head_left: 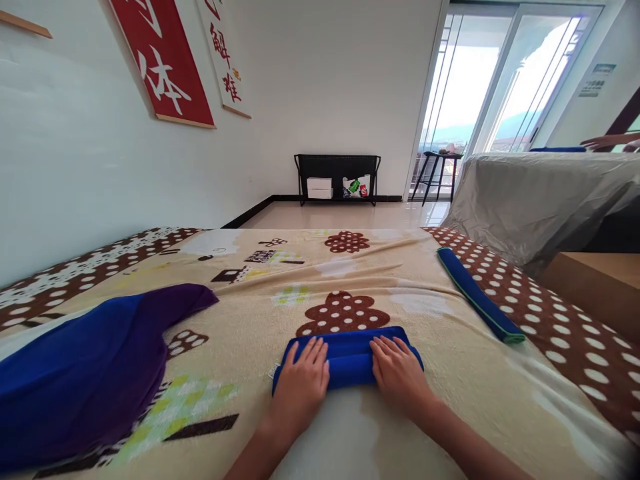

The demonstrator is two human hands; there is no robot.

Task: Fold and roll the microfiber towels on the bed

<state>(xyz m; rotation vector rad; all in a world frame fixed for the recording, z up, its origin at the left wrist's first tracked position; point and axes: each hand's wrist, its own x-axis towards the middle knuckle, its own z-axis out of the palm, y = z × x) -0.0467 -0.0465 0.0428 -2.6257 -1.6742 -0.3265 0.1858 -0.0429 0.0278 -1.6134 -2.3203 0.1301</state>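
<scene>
A folded blue cloth (350, 367) lies on the patterned blanket (260, 307) in front of me, a crease running along its length and a small pale tag at its left end. My left hand (304, 377) rests flat on its left part, fingers stretched out. On the right part my right hand (399, 372) lies palm down, its fingers extended and close together. Spread out at the left is a larger blue and purple cloth (110, 360). To the right sits a narrow rolled or folded dark blue cloth (477, 297) with green edging.
A brown cardboard box (590, 280) stands beyond the blanket's right edge. Behind it is a piece of furniture under a plastic sheet (540, 193), with another person's hand (603, 142) above it. A black rack (337, 175) and a stool (440, 173) stand farther back.
</scene>
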